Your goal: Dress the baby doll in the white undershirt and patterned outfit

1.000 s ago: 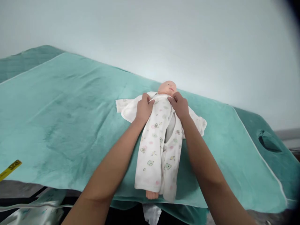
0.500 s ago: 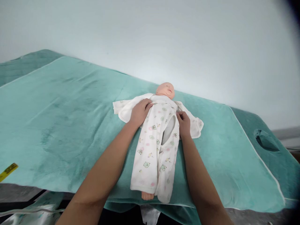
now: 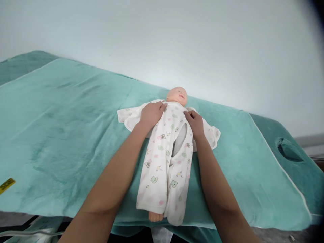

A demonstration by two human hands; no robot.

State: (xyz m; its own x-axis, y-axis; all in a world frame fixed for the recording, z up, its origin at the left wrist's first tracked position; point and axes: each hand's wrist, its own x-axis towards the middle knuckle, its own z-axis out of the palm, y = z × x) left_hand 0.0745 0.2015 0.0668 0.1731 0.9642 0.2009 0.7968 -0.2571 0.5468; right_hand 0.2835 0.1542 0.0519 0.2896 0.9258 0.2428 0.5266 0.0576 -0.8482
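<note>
– Where's the doll (image 3: 176,95)?
– On its back on the green sheet (image 3: 63,135), head by the wall (image 3: 152,40), one foot (image 3: 155,216) showing below the printed trousers (image 3: 157,158)
– And the hands?
– Left hand (image 3: 153,113) and right hand (image 3: 196,123) each grip a side of the waistband (image 3: 175,106), over the white top (image 3: 211,134); whether they catch its cloth too, I can't quite tell
</note>
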